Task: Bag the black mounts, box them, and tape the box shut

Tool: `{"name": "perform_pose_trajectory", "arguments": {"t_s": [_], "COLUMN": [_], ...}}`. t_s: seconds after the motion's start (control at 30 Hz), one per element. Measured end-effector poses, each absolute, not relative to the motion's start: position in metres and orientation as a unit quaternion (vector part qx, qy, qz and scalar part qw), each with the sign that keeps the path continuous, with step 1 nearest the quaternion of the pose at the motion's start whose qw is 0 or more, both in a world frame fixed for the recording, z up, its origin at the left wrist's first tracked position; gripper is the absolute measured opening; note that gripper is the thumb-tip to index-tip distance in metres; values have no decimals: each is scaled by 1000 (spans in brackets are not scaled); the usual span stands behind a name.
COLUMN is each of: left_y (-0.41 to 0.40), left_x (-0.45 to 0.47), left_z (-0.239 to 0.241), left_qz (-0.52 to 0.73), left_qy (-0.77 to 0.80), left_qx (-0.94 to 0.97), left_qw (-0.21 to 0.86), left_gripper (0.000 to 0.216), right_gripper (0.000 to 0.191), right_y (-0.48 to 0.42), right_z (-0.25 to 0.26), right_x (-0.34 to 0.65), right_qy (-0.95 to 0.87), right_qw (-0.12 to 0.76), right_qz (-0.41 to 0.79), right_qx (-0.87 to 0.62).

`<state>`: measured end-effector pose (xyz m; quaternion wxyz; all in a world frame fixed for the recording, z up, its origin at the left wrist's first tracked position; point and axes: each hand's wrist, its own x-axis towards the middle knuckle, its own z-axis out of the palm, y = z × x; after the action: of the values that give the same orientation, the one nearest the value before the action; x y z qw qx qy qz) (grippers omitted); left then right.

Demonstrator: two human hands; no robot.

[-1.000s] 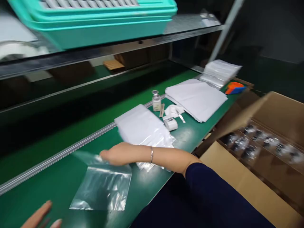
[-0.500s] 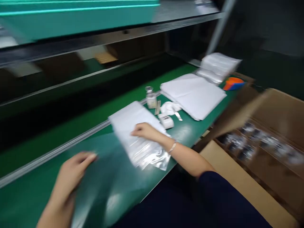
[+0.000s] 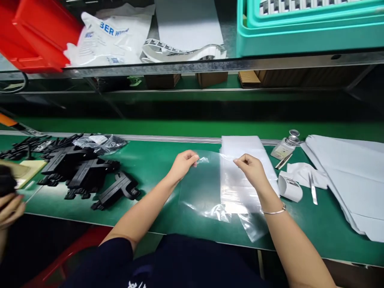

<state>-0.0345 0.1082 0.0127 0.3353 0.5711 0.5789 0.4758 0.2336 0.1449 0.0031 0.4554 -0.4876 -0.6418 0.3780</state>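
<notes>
Two pinches: my left hand (image 3: 183, 164) and right hand (image 3: 252, 170) hold a clear bag (image 3: 204, 188) by its top edge over the table (image 3: 156, 168), overlapping the bag stack (image 3: 240, 148); slick film may slip; possibly a second bag clings.

Both bare forearms reach forward from the bottom edge and converge toward the middle. The left hand (image 3: 182, 165) is raised with the palm turned inward, thumb and forefinger pinched together. The right hand (image 3: 253, 171) is level with it, near but apart, its fingers (image 3: 241, 161) likewise pinched, knuckles up, wrist bent slightly.
</notes>
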Motion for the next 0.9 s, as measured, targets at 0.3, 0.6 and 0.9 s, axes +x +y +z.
{"name": "perform_pose_trajectory", "arguments": {"t_s": [0.3,0.6,0.9], "left_y": [196,123,109], "left_x": [-78,-15,-21], "left_z": [-11,-61,-33], "left_qz": [447,102,108], "left_qy": [722,556,513], "left_qx": [501,819,847], "left_qw": [168,100,88], "left_gripper": [15,66,69], "right_gripper": [46,53,71], "right_y": [152,162,153], "right_z": [-47,-71,-108], "right_x": [208,240,289], "right_qy": [-803,-803,-779], "right_qw": [325,211,167], "right_qz": [130,30,8], "right_qx": [-482,-556,-605]}}
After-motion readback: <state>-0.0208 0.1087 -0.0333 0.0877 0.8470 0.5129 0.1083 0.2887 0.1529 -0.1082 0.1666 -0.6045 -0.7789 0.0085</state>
